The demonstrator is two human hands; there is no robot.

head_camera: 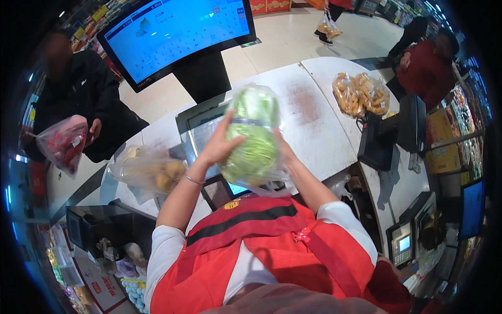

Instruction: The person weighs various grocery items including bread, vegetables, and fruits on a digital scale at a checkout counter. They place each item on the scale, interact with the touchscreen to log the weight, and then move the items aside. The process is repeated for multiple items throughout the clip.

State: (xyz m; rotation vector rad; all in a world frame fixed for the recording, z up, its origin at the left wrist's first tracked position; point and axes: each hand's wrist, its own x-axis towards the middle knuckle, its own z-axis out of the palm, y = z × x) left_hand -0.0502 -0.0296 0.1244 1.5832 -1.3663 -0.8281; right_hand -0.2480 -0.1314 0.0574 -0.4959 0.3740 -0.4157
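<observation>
Between my two hands is a napa cabbage (253, 149) in a clear plastic bag, with a purple band around its middle. My left hand (221, 143) grips its left side, thumb across the front. On the right side my right hand (284, 147) presses against the bag, its fingers partly hidden. The cabbage, slightly blurred, is over the scale platform (198, 135) on the white counter (325, 145); whether it touches the platform I cannot tell. Below the bag's lower end, part of a small lit screen (237, 188) shows.
A large monitor (180, 39) stands behind the scale. Left on the counter lies a bag of yellowish produce (147, 168); at right, bagged brown snacks (361, 94) lie beside a black device (378, 141). Across the counter a person (92, 90) holds a bag of red goods (64, 143).
</observation>
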